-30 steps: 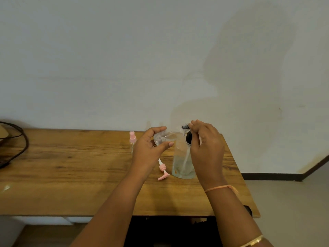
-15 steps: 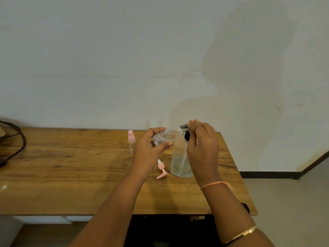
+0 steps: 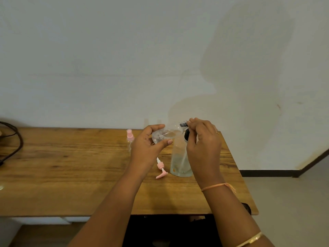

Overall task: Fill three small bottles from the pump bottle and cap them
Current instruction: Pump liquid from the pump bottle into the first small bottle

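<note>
From the head view, the one angle there is, this looks like the filling step. The left hand [image 3: 149, 148] holds a small clear bottle [image 3: 161, 136] up off the tabletop [image 3: 71, 166], tipped on its side with its mouth toward the spout of the pump bottle [image 3: 179, 163], which stands near the far right edge. That grip is closed round the little bottle, thumb under and fingers over. The right hand [image 3: 204, 147] has its fingers curled down onto the black pump head [image 3: 183, 124], a tight grip on the top. I cannot tell whether liquid is passing. A loose pink pump cap [image 3: 161, 168] lies just beside the pump bottle's base, and a second small bottle with a pink spray top [image 3: 130, 139] stands behind the left hand. To my eye the next move calls for steady presses with the mouth kept under the spout, then reaching for the pink cap.
</note>
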Tool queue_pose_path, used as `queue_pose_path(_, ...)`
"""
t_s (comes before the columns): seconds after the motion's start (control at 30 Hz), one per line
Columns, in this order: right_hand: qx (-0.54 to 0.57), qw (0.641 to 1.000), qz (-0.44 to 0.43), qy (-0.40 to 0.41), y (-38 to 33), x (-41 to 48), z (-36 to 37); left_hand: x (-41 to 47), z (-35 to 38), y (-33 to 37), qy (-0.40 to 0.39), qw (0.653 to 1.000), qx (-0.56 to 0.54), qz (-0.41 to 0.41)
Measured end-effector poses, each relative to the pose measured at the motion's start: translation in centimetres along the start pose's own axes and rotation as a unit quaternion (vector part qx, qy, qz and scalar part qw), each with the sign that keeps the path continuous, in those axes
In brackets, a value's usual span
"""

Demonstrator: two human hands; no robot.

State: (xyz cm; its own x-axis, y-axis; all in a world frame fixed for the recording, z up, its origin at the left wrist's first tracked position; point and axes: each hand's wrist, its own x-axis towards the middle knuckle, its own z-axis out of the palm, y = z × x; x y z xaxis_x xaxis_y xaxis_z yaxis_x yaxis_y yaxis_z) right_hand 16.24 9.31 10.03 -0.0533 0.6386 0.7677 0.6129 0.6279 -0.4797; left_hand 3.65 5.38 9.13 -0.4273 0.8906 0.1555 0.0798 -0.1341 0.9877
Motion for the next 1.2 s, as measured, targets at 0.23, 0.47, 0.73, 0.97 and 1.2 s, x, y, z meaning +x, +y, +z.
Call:
queue_pose_path(0.23,0.012,1.000,0.010,0.003,0.0,-0.3,0.3,-0.3,0.3,0.0,0.005,1.000,0.011,0.000)
queue_pose_path(0.47,-0.004,1.000,0.011,0.008,-0.8,0.3,-0.3,-0.2,0.0,0.0,0.009,1.000,-0.003,0.005)
queue_pose_path(0.73,0.011,1.000,-0.003,0.009,0.4,-0.5,0.7,-0.1,0.0,-0.3,0.000,1.000,0.010,-0.008)
queue_pose_path(0.97,0.010,1.000,-0.001,0.017,0.0,-0.5,0.4,-0.2,0.0,-0.1,-0.001,1.000,0.004,-0.004)
queue_pose_path(1.2,-0.013,1.000,-0.007,0.002,-0.5,0.4,-0.1,-0.2,0.1,0.1,0.008,1.000,-0.003,0.007)
